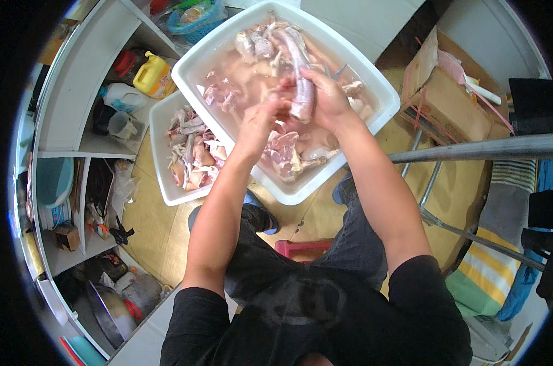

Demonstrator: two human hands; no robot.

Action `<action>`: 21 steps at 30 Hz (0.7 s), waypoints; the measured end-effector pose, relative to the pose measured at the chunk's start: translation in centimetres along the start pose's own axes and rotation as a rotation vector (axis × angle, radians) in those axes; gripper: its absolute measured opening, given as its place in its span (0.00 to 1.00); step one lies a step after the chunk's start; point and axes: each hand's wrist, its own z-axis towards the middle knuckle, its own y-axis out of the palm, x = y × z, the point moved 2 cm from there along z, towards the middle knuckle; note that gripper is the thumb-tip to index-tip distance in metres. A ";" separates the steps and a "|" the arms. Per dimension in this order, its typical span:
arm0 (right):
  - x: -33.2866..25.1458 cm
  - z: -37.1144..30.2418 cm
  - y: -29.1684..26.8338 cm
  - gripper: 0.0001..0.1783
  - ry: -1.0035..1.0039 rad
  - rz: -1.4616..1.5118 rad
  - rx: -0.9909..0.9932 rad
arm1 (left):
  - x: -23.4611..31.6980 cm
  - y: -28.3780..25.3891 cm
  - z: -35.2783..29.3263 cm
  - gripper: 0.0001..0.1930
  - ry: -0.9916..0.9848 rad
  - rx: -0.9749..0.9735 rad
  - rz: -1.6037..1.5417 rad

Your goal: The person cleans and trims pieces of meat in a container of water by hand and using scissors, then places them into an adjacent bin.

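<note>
Over a large white tub (188, 58) of cloudy pinkish water, I hold a long, pale poultry neck (302, 91) with its cut end toward me. My right hand (328, 100) wraps round it from the right, thumb on top. My left hand (265, 122) has its fingers bent and pressed against the left side near the cut end; the fingertips are partly hidden. Raw poultry pieces (284, 149) lie in the water around and under both hands. A thin grey pointed thing (340, 71) shows just beyond my right hand.
A second white tub (160, 168) with cut poultry pieces stands lower left, partly under the large one. Shelves with jugs and a yellow bottle (153, 76) line the left. A metal rail (478, 149) and a cardboard box (441, 97) are at right. A red stool (301, 249) shows between my legs.
</note>
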 end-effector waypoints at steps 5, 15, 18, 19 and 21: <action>-0.2 -1.1 0.8 0.21 0.106 0.070 -0.196 | -0.3 -1.7 1.2 0.17 0.203 0.282 0.156; 2.2 -3.0 2.6 0.22 0.225 -0.070 -0.187 | 0.0 -0.7 1.1 0.14 0.242 0.042 0.038; 2.4 -2.9 2.7 0.22 0.182 -0.178 -0.140 | -0.2 -1.6 0.9 0.13 0.288 0.095 0.185; 2.4 -2.9 2.9 0.22 0.168 -0.196 -0.115 | 0.0 -1.6 0.8 0.12 0.316 0.161 0.310; 2.5 -2.8 2.9 0.22 0.131 -0.226 -0.082 | 0.6 -1.5 0.3 0.12 0.362 0.232 0.506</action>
